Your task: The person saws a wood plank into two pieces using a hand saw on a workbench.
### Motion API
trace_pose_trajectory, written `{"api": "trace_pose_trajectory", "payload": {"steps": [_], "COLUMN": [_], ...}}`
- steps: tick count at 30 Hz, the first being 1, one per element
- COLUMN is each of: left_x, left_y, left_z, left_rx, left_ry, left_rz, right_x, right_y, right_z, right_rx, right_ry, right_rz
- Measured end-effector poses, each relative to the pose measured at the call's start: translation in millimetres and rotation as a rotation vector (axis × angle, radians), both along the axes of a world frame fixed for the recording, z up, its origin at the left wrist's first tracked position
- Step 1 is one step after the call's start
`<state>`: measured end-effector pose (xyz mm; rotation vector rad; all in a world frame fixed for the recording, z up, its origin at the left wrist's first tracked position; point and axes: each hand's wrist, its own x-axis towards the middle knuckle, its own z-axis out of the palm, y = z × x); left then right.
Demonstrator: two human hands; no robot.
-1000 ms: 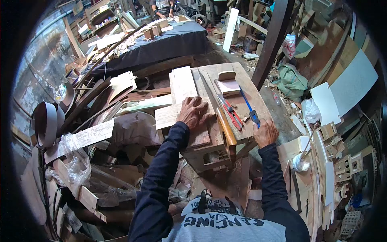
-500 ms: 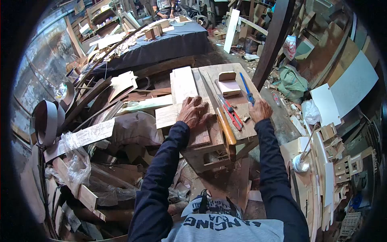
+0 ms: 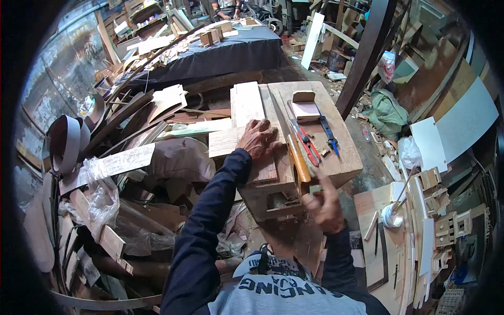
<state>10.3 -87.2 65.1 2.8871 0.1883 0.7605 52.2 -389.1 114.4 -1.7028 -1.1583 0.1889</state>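
My left hand (image 3: 258, 140) presses down on a short light wooden board (image 3: 224, 142), its fingers bent over it. That board lies crosswise over other boards (image 3: 249, 102) on the workbench (image 3: 344, 157). My right hand (image 3: 326, 207), slightly blurred, is at the bench's front edge, fingers apart and empty, close to the wooden handle (image 3: 299, 163) of a handsaw. The saw's blade points away along the boards. To the right of the saw lie a red-handled tool (image 3: 308, 146) and a slim blue tool (image 3: 329, 137). Behind them sits a small wooden piece with an upright end (image 3: 305, 109).
A dark-covered table (image 3: 231, 55) with wooden blocks stands at the back, a person (image 3: 227, 10) behind it. A dark post (image 3: 365, 58) rises beyond the bench. Scrap wood and plastic wrap (image 3: 100, 194) crowd the left. A white container with sticks (image 3: 391, 215) stands right.
My right hand has let go of the blue tool, which now lies on the bench, and has come back toward the saw handle. My left hand stays on the board.
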Motion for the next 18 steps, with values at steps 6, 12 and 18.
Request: {"api": "trace_pose_trajectory", "payload": {"steps": [6, 12, 18], "left_x": [-9, -29, -33], "left_y": [-15, -35, -44], "left_z": [11, 14, 10], "left_rx": [0.014, 0.03, 0.005], "left_ry": [-0.009, -0.009, -0.002], "left_rz": [-0.046, -0.02, 0.039], "right_x": [-30, -42, -41], "right_y": [19, 24, 33], "right_z": [-10, -21, -33], "right_rx": [-0.192, 0.078, 0.258], "right_ry": [0.144, 0.112, 0.044], "right_rz": [-0.136, -0.196, -0.206]}}
